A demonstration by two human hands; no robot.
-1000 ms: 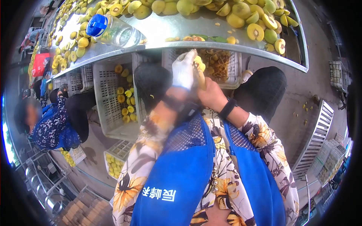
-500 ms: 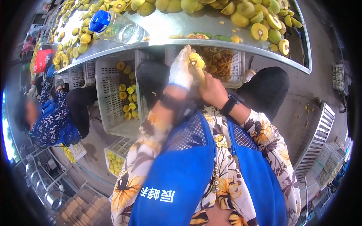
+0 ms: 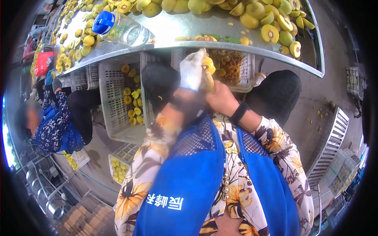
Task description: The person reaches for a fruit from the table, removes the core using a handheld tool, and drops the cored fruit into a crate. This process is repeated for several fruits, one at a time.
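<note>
Taking twelve o'clock as straight ahead, we find the left hand (image 3: 192,71) at twelve, in a white glove, its fingers closed around a yellow stone fruit (image 3: 209,65) that shows at the glove's right edge. At about two o'clock from centre we see the bare right hand (image 3: 221,97), closed in a narrow grip on a tan tool handle (image 3: 210,82), which runs up to the fruit. We cannot tell what the tool's tip looks like, as it is too small and partly hidden. A black wristband (image 3: 239,113) circles the right wrist.

Ahead of both hands, we see a metal table (image 3: 169,27) curving from ten to two o'clock. Many yellow-green fruits (image 3: 256,11), whole and halved, lie along its far part, and at eleven a clear bottle (image 3: 130,32) with a blue cap lies on its side.

Just below the table edge, between one and two, we note a white crate (image 3: 249,74) of brownish scraps (image 3: 231,65), near the fruit in hand. Between nine and ten stands a larger crate (image 3: 111,92) with yellow halves (image 3: 138,102) inside. At nine we see a seated co-worker (image 3: 55,126) in a dark patterned top.
</note>
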